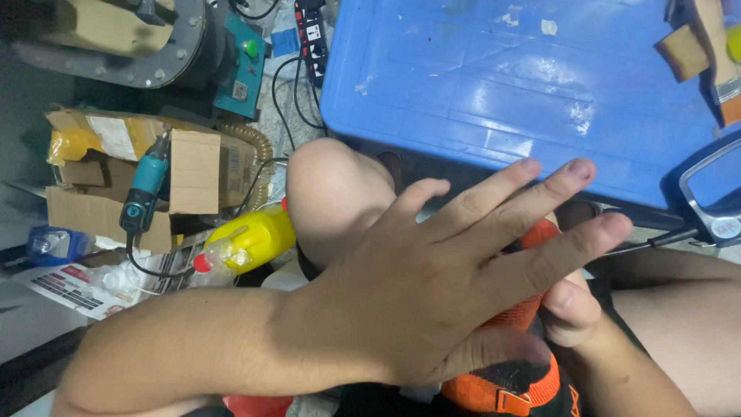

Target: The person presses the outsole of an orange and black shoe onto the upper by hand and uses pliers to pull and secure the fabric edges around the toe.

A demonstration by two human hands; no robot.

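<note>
My left hand (448, 286) reaches across from the left, its fingers stretched out and slightly apart. It lies flat over an orange knit fabric item (505, 386) with black trim and a small buckle, resting on my lap. The thumb rests on the fabric. My right hand (570, 310) comes in from the lower right and is mostly hidden under the left hand. Only its bent thumb shows, pressed against the orange fabric as if gripping it from below. My bare knee (332, 193) sits just behind the hands.
A blue plastic tabletop (502, 85) lies ahead, with a paintbrush (722, 69) and a metal-framed tool (714, 193) at its right. On the floor at left are a cardboard box (193, 170) with a teal power tool (145, 189), a yellow bottle (258, 235), a power strip (312, 38) and cables.
</note>
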